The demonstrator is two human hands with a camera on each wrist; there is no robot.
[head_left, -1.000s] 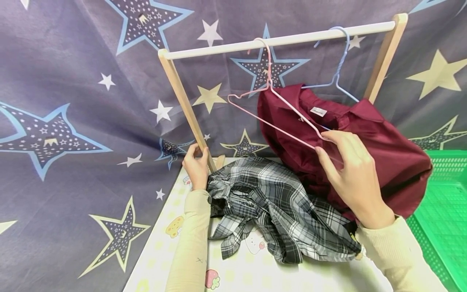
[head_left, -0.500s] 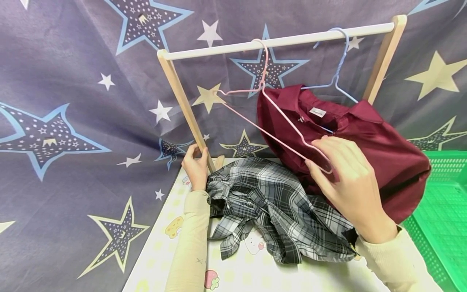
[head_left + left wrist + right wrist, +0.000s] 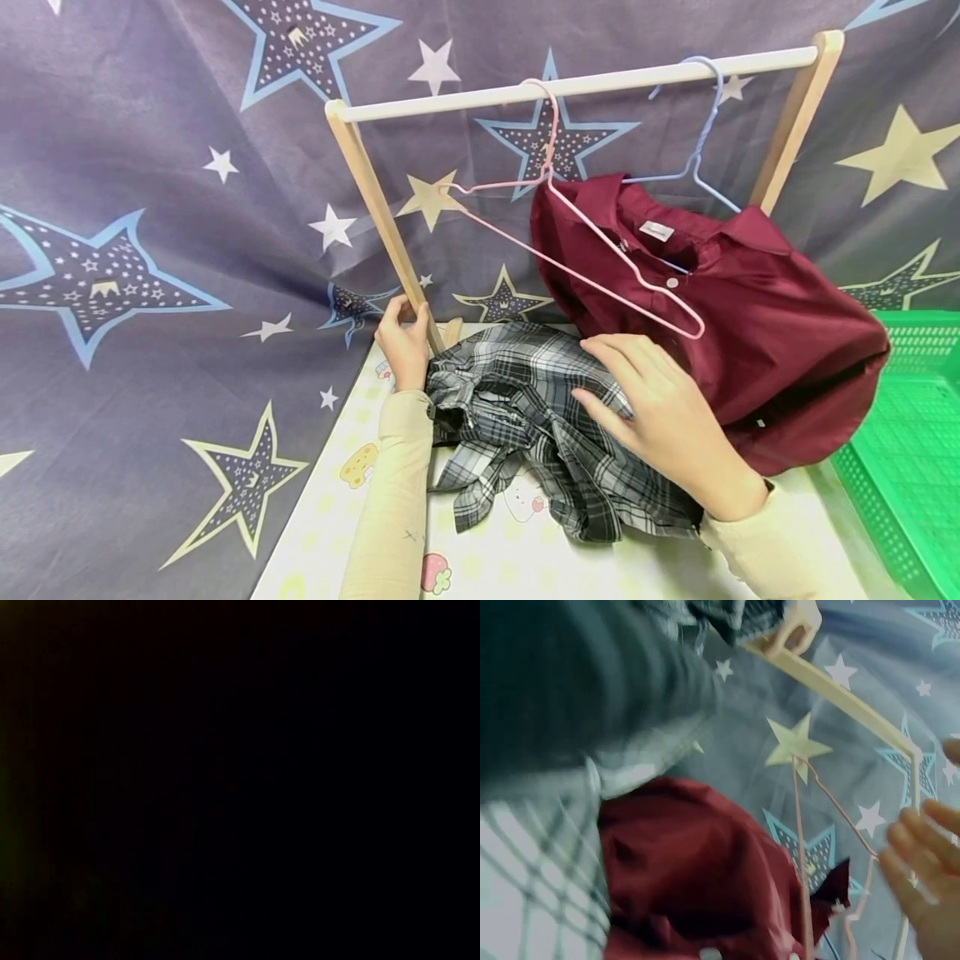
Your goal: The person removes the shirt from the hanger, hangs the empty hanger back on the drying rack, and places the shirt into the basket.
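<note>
In the head view my left hand [image 3: 405, 346] grips the lower part of the wooden left post [image 3: 378, 217] of a small clothes rack. My right hand [image 3: 667, 417] hovers with loosely extended fingers over a crumpled black-and-white plaid shirt [image 3: 551, 392], holding nothing. Above that hand, an empty pink wire hanger [image 3: 550, 169] hangs slantwise from the white rail [image 3: 457, 101]. Behind it, a maroon shirt [image 3: 787, 300] is on a blue hanger [image 3: 703, 133]. The right wrist view shows the right hand [image 3: 926, 866] at its right edge. The left wrist view is black.
At the right stands a green plastic basket [image 3: 915, 433]. A pale patterned cloth [image 3: 480, 567] covers the table. Dark star-printed fabric [image 3: 150, 167] hangs behind the rack. The plaid shirt lies against the foot of the left post.
My right hand has let go of the pink hanger's lower right corner and moved down and left toward the plaid shirt. The hanger now hangs free. The left hand stays put.
</note>
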